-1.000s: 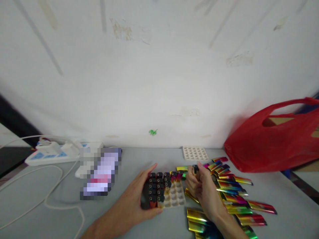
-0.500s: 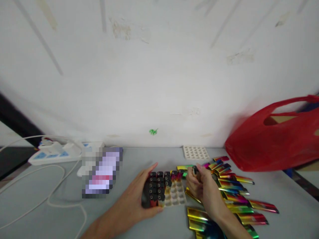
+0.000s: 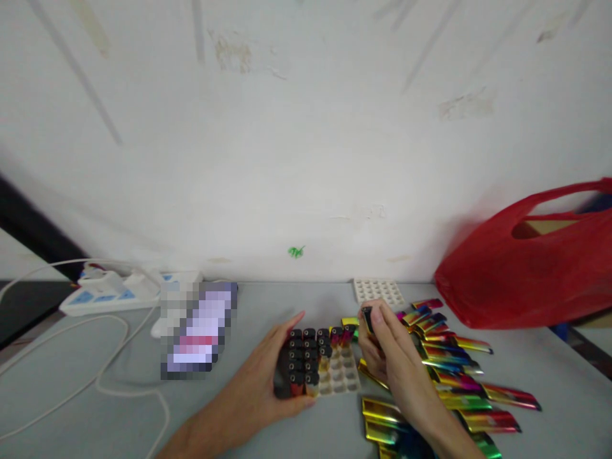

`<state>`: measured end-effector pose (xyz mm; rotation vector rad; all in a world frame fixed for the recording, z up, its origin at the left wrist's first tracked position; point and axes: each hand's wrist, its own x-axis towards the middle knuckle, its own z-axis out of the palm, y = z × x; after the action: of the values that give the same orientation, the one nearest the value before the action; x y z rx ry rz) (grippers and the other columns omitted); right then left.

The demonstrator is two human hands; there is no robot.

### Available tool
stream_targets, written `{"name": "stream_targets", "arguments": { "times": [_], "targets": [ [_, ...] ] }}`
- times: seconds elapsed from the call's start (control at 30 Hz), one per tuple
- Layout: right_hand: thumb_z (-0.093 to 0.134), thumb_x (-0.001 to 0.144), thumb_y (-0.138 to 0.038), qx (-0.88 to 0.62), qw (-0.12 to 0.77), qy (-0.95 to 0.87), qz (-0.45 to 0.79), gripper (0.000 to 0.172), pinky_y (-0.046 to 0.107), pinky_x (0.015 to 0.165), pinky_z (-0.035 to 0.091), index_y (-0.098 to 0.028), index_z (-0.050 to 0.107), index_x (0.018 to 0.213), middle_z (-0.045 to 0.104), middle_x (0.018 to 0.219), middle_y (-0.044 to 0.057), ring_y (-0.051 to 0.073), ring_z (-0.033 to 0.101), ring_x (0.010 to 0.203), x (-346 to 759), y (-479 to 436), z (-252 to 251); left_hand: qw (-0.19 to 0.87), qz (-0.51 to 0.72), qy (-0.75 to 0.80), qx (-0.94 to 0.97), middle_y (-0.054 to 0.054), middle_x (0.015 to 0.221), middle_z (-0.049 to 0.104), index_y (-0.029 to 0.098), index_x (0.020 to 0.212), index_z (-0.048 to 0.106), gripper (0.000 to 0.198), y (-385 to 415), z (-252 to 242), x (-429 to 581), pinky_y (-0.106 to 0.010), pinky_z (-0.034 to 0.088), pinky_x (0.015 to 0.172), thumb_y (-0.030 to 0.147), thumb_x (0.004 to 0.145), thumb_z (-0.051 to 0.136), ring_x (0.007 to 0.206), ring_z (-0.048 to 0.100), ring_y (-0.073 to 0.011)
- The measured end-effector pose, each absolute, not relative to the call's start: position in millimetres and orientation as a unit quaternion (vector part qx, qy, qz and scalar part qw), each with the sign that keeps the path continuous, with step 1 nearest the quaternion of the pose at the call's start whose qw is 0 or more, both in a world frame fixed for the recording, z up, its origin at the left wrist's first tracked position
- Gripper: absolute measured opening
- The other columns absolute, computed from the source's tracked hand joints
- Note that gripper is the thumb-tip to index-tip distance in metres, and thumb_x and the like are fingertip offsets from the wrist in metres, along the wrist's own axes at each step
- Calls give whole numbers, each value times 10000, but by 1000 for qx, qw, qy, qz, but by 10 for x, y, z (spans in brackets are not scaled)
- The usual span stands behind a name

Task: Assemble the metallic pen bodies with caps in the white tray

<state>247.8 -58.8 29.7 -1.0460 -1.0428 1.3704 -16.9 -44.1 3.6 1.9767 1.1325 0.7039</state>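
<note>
A white tray (image 3: 342, 376) with round sockets lies on the grey table, its left part filled with upright black-topped lighters (image 3: 306, 357). My left hand (image 3: 262, 376) grips the tray's left side, thumb at the front edge. My right hand (image 3: 387, 350) holds one lighter (image 3: 367, 319) upright in its fingertips, just right of the tray's far right corner. Several shiny rainbow-coloured lighters (image 3: 449, 370) lie loose on the table to the right of that hand.
A second, unfilled white tray (image 3: 378, 291) sits by the wall. A red plastic bag (image 3: 526, 268) stands at the right. At the left are a white power strip (image 3: 119, 293), a looping white cable (image 3: 95, 376) and a blurred phone (image 3: 201, 328).
My right hand has lifted its lighter slightly and brought it a little left, toward the tray's far right corner. My left hand stays on the tray.
</note>
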Motion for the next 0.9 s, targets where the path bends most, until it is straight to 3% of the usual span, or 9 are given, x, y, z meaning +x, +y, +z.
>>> {"name": "stream_targets", "arguments": {
  "times": [0.1,0.2,0.47,0.6,0.77,0.9],
  "targets": [
    [498,1140,-593,-447,525,-527,497,427,272,612,402,-252,549,889,485,802,-22,160,441,677,2448,-611,403,369,273,442,771,-104,1755,425,344,1712,312,1117,-439,33,-166,-571,292,1367,203,800,942,1598,434,-381],
    [502,1157,-514,-461,516,-595,410,395,308,813,450,-247,585,878,543,905,12,206,534,886,2450,-627,463,372,271,444,769,-104,1760,415,344,1713,309,1112,-440,21,-168,-574,280,1371,208,807,939,1602,427,-381],
    [727,1063,-427,-427,453,-683,383,204,313,751,449,-242,777,991,643,855,2,194,605,799,2454,-681,505,370,280,430,775,-82,1705,484,385,1716,284,1125,-439,22,-167,-560,339,1340,222,817,941,1545,498,-362],
    [767,1030,-321,-407,418,-748,317,85,305,733,461,-258,801,1076,710,847,-6,180,652,780,2450,-692,488,369,290,423,775,-102,1687,500,366,1715,291,1112,-425,32,-157,-565,353,1329,228,822,938,1521,523,-367],
    [761,999,-225,-403,388,-768,312,222,306,780,499,-284,748,1213,732,832,-43,164,698,749,2477,-701,455,371,283,420,778,-93,1689,496,391,1722,264,1111,-419,30,-159,-557,368,1323,252,846,932,1522,525,-359],
    [749,1002,-231,-408,378,-772,309,182,302,756,499,-273,737,1178,731,823,-42,165,697,740,2489,-710,471,361,276,425,783,-86,1709,474,397,1726,254,1122,-425,-1,-170,-570,348,1335,278,845,938,1540,504,-369]
  ]
}}
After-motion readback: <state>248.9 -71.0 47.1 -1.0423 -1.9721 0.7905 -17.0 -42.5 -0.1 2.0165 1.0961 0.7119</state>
